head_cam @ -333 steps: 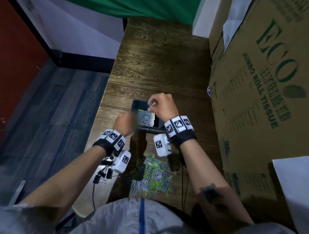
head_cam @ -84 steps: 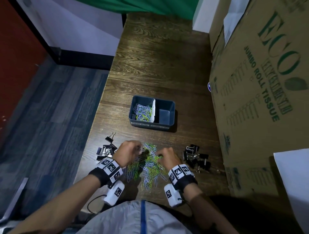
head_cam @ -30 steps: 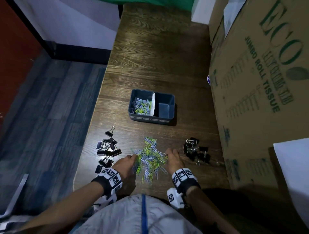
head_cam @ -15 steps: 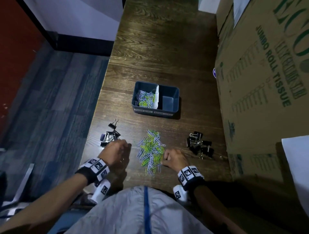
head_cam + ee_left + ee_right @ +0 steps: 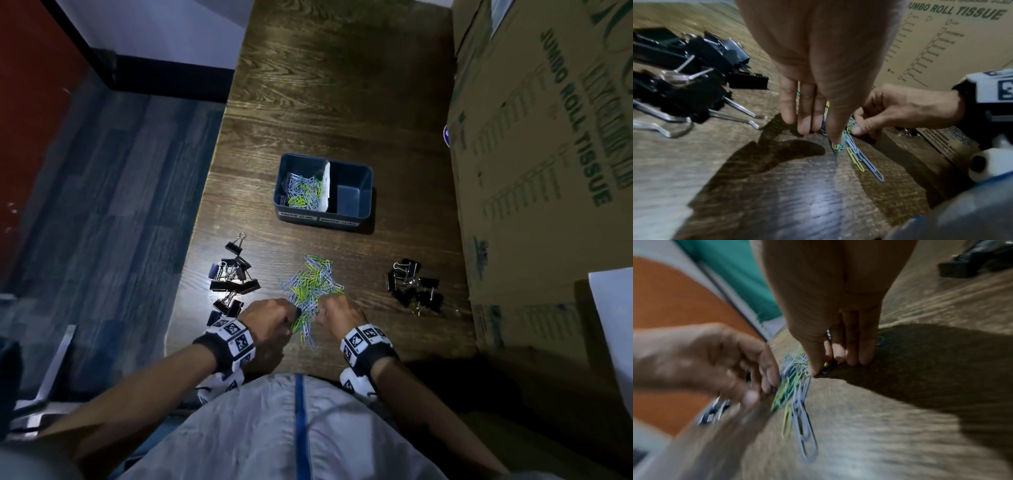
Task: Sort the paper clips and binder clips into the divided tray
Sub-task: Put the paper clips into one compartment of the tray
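A dark divided tray stands mid-table; its left compartment holds paper clips and its right one shows only bare floor. A loose pile of green and blue paper clips lies in front of me. My left hand and right hand meet at the pile's near end. The left thumb presses on clips with the fingers beside it. The right hand pinches clips between thumb and fingers. Black binder clips lie in a left group and a right group.
A tall cardboard box printed "JUMBO ROLL TISSUE" walls off the table's right side. The table's left edge drops to the blue-grey floor, close to the left binder clips. Bare wood lies beyond the tray.
My left hand has moved right from beside the left binder clips onto the near end of the paper clip pile. The right hand has closed in on the same spot.
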Available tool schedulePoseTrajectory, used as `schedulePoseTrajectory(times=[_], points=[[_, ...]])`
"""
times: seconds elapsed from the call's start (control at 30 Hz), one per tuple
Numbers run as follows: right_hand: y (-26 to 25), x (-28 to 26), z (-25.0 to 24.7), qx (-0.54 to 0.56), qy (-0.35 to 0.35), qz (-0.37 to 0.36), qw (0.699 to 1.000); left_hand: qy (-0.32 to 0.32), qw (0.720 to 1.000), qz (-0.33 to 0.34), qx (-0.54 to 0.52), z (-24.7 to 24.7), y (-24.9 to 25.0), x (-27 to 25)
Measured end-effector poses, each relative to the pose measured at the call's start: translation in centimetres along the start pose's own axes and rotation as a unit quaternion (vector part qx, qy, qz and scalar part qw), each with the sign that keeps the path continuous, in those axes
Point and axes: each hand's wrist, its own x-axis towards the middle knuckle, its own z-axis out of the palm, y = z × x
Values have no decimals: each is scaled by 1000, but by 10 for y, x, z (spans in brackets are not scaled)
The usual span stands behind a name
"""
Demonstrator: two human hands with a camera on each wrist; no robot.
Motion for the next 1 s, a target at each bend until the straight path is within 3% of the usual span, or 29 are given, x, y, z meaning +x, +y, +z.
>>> schedulePoseTrajectory(times=[0.13, 0.27, 0.37, 0.47, 0.6, 0.83, 1.0], points=[[6, -1, -14, 44, 51, 67, 995, 63, 997, -14, 37, 4, 2, 1], [31, -13, -18, 21, 121, 12, 992, 65, 989, -76, 112, -2, 1, 10], [31, -9, -30, -2, 78, 61, 995, -11, 987, -111, 114, 6, 6, 17], [17, 2, -39, -50, -13, 61, 997, -61, 987, -77, 131, 22, 17, 27], [2, 13, -27, -137, -74, -1, 988, -39, 980, -88, 174, 28, 23, 42], [0, 8, -22, -121, 25, -38, 992, 13, 991, -54, 118, 4, 6, 52], [1, 9, -28, -73, 49, -24, 996, 61, 996, -44, 47, 0, -3, 53]])
